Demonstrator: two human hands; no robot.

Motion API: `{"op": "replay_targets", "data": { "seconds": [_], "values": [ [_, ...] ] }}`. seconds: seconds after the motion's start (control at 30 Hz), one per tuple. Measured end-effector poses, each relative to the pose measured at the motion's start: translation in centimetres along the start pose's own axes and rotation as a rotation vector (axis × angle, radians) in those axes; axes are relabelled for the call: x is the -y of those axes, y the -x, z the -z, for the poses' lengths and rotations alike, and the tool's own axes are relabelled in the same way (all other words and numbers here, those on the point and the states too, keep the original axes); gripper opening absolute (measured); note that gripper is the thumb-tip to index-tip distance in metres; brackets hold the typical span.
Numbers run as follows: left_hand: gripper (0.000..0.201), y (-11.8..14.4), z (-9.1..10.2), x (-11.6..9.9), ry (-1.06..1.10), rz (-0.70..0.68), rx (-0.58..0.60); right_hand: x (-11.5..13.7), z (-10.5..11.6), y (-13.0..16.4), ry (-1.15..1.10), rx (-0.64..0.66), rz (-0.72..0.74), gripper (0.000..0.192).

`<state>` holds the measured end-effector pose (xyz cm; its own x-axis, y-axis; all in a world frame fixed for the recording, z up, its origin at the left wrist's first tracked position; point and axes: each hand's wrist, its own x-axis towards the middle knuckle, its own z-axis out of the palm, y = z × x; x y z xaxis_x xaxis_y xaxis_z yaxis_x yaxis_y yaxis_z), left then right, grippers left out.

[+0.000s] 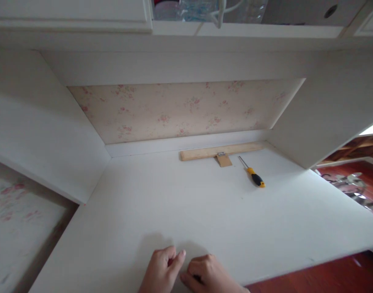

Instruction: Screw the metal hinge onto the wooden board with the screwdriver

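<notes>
My left hand [163, 268] is curled into a loose fist near the front of the white tabletop [162, 199], its thumb pointing up. Close beside it on the right, my right hand [208, 273] is also closed, with a dark gap between thumb and fingers. I see nothing held in either one. Farther back on the right lies a screwdriver [255, 177] with a yellow and black handle, its thin shaft pointing away to the left. Behind it, a long wooden strip [201, 153] rests along the back edge, with a small brown piece of board [224, 160] attached by a metal hinge or clip.
White side panels [330, 106] enclose the surface left and right. Floral wallpaper [174, 110] covers the back. Overhead is a cabinet ledge [260, 30] holding clear plastic items and a white cable [220, 12]. Red flooring [299, 276] shows beyond the right front edge.
</notes>
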<state>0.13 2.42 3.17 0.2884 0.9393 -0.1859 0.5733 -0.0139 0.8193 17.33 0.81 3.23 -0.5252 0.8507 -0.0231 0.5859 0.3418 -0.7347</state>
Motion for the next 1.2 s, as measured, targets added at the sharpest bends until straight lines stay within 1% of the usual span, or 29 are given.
{"op": "replay_targets", "data": {
  "seconds": [0.03,0.1,0.17,0.23,0.33,0.4,0.47,0.57,0.7,0.87,1.03,1.2],
  "values": [
    [0.045,-0.8,0.7,-0.7,0.011,-0.018,0.034,-0.2,1.0,0.1,-0.034,0.008,-0.006,0.031],
    [0.044,-3.2,2.2,-2.4,0.008,-0.067,0.051,-1.1,3.0,0.4,-0.064,-0.057,-0.074,0.034],
    [0.041,-6.8,3.6,-3.9,-0.064,-0.168,0.003,-2.8,4.8,0.8,-0.029,-0.199,-0.173,0.038],
    [0.036,-11.3,4.7,-5.3,-0.214,-0.272,-0.060,-4.8,5.8,1.3,0.026,-0.326,-0.243,0.040],
    [0.024,-18.8,5.4,-6.6,-0.456,-0.405,-0.140,-7.7,5.8,2.2,0.040,-0.472,-0.305,0.044],
    [0.019,-23.3,5.4,-7.3,-0.579,-0.439,-0.169,-9.0,5.2,2.6,0.041,-0.548,-0.318,0.045],
    [0.023,-27.0,5.0,-7.9,-0.696,-0.440,-0.192,-9.7,4.4,2.8,0.077,-0.565,-0.299,0.045],
    [0.034,-31.1,4.3,-8.8,-0.815,-0.437,-0.210,-10.0,3.7,2.4,0.187,-0.525,-0.281,0.045],
    [0.049,-34.6,3.0,-9.3,-0.865,-0.433,-0.219,-9.8,3.9,1.9,0.298,-0.474,-0.288,0.045],
    [0.065,-37.2,1.3,-9.0,-0.861,-0.418,-0.267,-9.8,4.2,1.8,0.322,-0.457,-0.311,0.044],
    [0.072,-38.6,0.6,-8.4,-0.888,-0.352,-0.221,-10.0,3.8,1.5,0.353,-0.504,-0.332,0.045],
    [0.076,-38.6,0.4,-8.0,-0.923,-0.369,-0.190,-9.9,4.0,1.6,0.340,-0.492,-0.336,0.044]
  ]
}}
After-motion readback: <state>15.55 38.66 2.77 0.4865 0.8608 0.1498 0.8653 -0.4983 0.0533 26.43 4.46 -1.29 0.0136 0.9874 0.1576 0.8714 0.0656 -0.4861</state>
